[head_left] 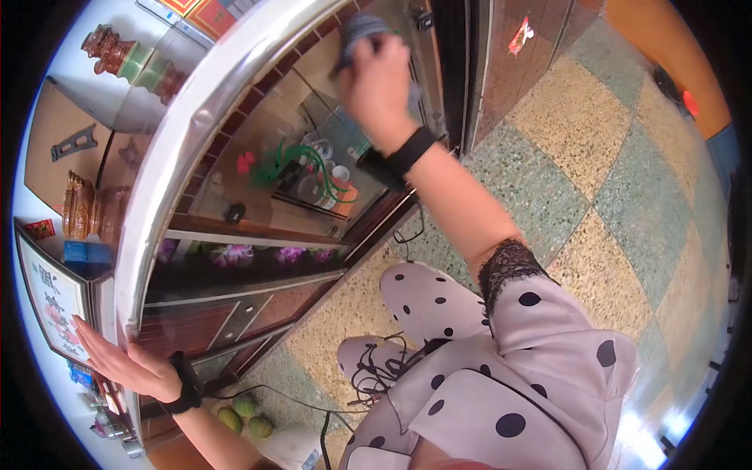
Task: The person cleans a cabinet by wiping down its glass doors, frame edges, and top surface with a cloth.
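Note:
At the top centre, my right hand (377,94) is closed on a dark grey cloth (362,35), which lies against the glass front of a cabinet. Behind the glass stand small cups, a green cord (317,164) and other small items. My left hand (129,364) rests at the cabinet's metal-edged top at the lower left, its fingers stretched out and holding nothing, close to a framed picture (55,301). Both wrists wear black bands.
Carved brown ornaments (78,205) and a green-and-brown stand (141,66) are on the cabinet top. Green round fruits (245,405), a white bag (290,444) and black cables (294,401) lie on the checkered floor (580,172) below.

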`<state>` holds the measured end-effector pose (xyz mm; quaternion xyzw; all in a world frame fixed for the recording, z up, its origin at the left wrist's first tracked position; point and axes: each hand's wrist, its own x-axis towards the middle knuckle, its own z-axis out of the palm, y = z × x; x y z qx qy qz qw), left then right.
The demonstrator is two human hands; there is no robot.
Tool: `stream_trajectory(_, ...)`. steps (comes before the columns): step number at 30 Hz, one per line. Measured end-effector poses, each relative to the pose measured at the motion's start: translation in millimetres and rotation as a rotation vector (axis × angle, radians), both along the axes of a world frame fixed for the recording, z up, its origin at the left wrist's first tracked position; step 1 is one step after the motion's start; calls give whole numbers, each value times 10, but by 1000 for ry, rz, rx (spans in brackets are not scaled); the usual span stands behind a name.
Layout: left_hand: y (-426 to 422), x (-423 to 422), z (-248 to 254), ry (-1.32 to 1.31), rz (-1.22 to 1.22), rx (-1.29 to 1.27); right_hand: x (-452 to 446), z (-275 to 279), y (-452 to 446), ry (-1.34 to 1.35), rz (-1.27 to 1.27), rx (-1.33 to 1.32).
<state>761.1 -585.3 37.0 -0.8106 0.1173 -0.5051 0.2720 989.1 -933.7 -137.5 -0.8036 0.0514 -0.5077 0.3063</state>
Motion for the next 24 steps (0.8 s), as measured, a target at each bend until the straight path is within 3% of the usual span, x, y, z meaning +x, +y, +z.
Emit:
stream_trajectory(4,23,9,-18,-20,22,-23,-360,-143,729,-4,168,-13)
stream_trajectory(6,36,3,-21,-14,26,-24,-367,-262,752,-114,140,-177)
stream_trajectory(11,30,21,-18,-17,16,-19,-320,-531,383,-152,372,-241)
stream_trajectory(13,24,4,-4,9,39,-25,-135,-618,147,-93,254,-196)
stream_trajectory(16,-16,-5,-8,46,19,-55,176,-752,-305,-145,-8,124)
stream_trajectory(17,-37,-3,-10,50,24,-42,299,-757,-457,-139,7,286)
stream_trajectory(20,-93,17,-16,47,23,-53,106,-147,-708,-275,57,176)
stream_trajectory(22,-97,26,-11,51,2,-52,165,257,-684,-369,-41,102)
stream_trajectory(24,-76,22,-21,55,8,-48,241,522,-514,-232,-97,71)
